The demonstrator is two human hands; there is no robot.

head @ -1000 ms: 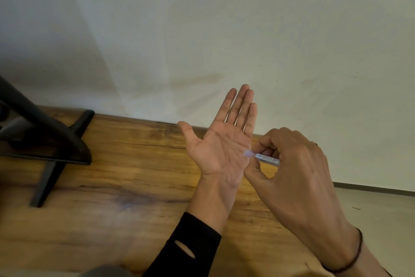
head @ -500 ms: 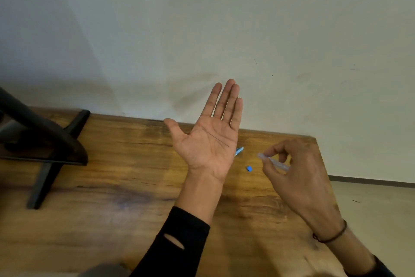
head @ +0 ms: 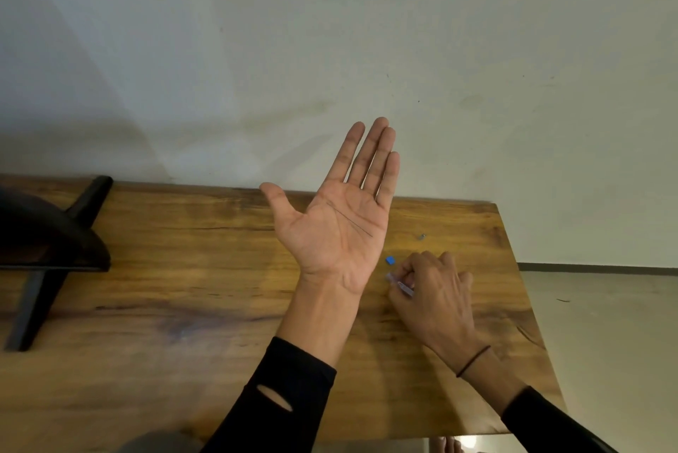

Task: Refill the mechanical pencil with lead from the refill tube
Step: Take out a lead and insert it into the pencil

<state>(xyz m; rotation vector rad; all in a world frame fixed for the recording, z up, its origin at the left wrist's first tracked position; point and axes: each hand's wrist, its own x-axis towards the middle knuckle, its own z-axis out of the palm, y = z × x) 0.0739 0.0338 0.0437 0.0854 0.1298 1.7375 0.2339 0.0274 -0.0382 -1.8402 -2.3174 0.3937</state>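
My left hand [head: 339,221] is raised palm up over the wooden table [head: 183,269], fingers straight and together. A thin dark lead [head: 354,220] lies loose across the palm. My right hand [head: 434,296] is low over the table to the right, fingers curled around a clear refill tube [head: 399,283] whose end points left. A small blue cap [head: 390,260] lies on the table just above that hand. A tiny grey piece [head: 422,236] lies farther back. The mechanical pencil is not in sight.
A black stand with angled legs [head: 55,250] occupies the table's left end. A pale wall [head: 330,49] rises right behind the table. The table's right edge [head: 528,287] drops to a light floor.
My right hand pulled away from the left palm and dropped down to the table with the tube. A lead now lies on the open left palm, which stayed raised.
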